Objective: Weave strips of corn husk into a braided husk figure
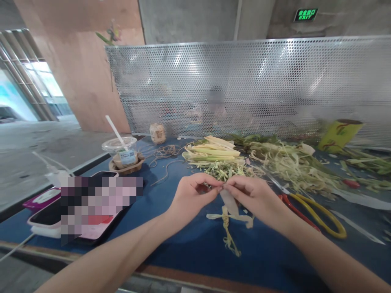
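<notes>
My left hand [194, 193] and my right hand [255, 197] meet over the middle of the table, fingertips pinched together. Between them they grip the upper end of a pale corn husk strip [229, 201], which hangs down toward me. Just under it lies a small braided husk piece [225, 223] with a crosspiece and loose, frayed ends. Whether the strip is joined to the braid, I cannot tell. Beyond my fingers sits a heap of chopped dried plant bits [224, 170], with a stack of yellowish husks [210, 152] behind it.
Scissors [320, 213] with red and yellow handles lie beside my right forearm. Loose green husks [281, 160] and a yellow-green container [340, 134] stand further right. To the left are twine [166, 154], a lidded cup with a straw [122, 152] and phones [45, 215]. A perforated metal screen [189, 85] closes the back.
</notes>
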